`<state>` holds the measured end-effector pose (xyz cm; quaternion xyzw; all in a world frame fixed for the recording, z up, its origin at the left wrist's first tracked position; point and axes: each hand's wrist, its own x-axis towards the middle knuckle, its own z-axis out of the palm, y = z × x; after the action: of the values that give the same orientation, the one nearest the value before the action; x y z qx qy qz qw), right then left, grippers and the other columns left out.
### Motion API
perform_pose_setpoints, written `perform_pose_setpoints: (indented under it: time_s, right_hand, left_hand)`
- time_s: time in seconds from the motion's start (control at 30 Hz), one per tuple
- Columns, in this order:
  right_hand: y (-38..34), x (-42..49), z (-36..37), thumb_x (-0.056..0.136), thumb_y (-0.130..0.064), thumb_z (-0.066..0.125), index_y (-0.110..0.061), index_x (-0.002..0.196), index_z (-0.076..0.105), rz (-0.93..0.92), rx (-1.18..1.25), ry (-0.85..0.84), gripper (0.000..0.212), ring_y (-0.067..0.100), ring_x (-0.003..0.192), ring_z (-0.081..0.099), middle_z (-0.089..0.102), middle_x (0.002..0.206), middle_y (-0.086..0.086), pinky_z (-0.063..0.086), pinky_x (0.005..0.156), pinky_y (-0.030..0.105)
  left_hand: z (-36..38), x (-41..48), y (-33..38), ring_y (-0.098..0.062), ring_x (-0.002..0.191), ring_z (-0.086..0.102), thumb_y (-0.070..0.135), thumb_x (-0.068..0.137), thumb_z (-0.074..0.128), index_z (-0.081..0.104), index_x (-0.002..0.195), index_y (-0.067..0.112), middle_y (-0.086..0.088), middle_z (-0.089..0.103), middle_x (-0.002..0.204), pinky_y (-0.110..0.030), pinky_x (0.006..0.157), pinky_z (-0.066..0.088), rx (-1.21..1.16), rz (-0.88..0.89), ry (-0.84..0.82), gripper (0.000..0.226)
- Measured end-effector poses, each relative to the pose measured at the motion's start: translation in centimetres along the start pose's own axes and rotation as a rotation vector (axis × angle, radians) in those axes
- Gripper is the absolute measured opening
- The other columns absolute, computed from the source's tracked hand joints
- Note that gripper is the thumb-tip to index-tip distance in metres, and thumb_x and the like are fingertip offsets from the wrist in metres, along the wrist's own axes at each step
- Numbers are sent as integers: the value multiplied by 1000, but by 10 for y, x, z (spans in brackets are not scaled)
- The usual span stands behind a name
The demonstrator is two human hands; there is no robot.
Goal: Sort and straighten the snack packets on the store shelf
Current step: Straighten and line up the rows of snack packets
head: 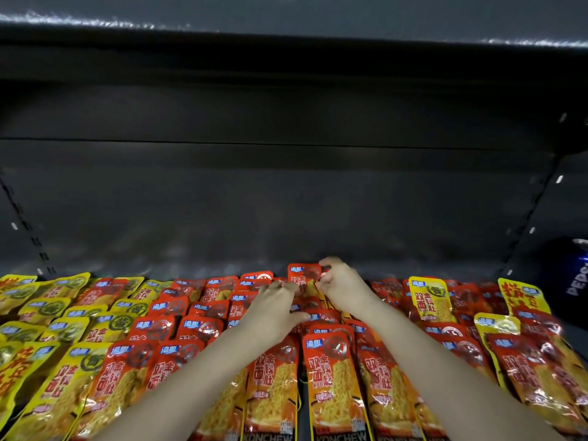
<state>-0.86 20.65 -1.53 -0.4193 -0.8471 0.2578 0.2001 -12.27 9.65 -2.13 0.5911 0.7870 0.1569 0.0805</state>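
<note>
Red snack packets fill the middle and right of the shelf in overlapping rows. Yellow packets lie at the left, and a few yellow ones sit among the red at the right. At the back of the middle row one red packet stands up. My right hand pinches its right edge with curled fingers. My left hand lies flat with straight fingers on the red packets just left of it, fingertips near the raised packet.
The dark back panel of the shelf rises behind the packets, with a bare strip of shelf floor in front of it. A shelf overhead closes the top. A blue Pepsi can stands at the far right.
</note>
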Motion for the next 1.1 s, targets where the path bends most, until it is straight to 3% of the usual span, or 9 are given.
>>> perform_pose_setpoints:
  time_s: [0.23,0.33,0.4,0.57,0.73,0.97,1.03,1.1]
  right_hand:
    - [-12,-2,1,89,-10,54,-17,124,45,28,-13,-30,37,8,64,55,56,90,0,39,49,18]
    - [-14,-5,3,90,-11,55,-17,125,45,36,-36,2,37,20,84,64,61,105,8,52,65,27]
    - [-14,-6,3,90,-11,55,-16,125,45,36,-35,20,37,24,90,65,62,108,11,52,70,29]
    - [-16,-8,4,93,-11,50,-14,124,48,39,-19,67,31,24,93,65,65,107,10,52,77,30]
    - [-11,-3,6,91,-8,53,-6,125,53,67,-42,34,33,24,103,62,59,121,10,50,80,27]
    - [-17,7,1,86,-13,64,-8,120,53,139,21,-51,36,24,94,62,62,111,11,48,74,28]
    - [-16,12,2,85,-14,64,-10,95,60,162,15,-90,11,17,76,59,61,88,5,45,62,24]
    - [-16,19,5,83,-14,63,-11,73,53,190,-9,-112,15,13,60,51,53,69,1,38,50,21]
  left_hand:
    - [-7,4,-11,-19,109,55,16,90,60,50,129,21,-4,59,118,-26,87,44,-180,-5,51,41]
    - [-3,8,-13,-18,105,58,14,89,62,53,126,23,-3,60,112,-24,82,45,-187,-7,84,39]
    - [-2,12,-13,-18,103,59,16,88,63,53,124,23,-3,62,110,-24,81,45,-175,-6,104,38]
    - [1,16,-7,-19,112,58,19,88,62,53,126,21,-2,62,121,-31,90,50,-43,33,185,39]
    - [4,19,-2,-21,118,55,21,91,58,50,132,22,-2,57,130,-37,95,50,-27,22,156,42]
    - [8,16,-5,-24,124,49,14,91,58,47,134,20,-4,55,130,-36,102,44,-116,33,139,45]
    - [7,15,-6,-23,122,49,13,91,57,50,131,21,-4,56,128,-34,102,44,-172,44,148,42]
    - [5,13,-6,-20,117,52,12,91,57,53,129,21,-2,57,123,-27,99,44,-223,54,164,39]
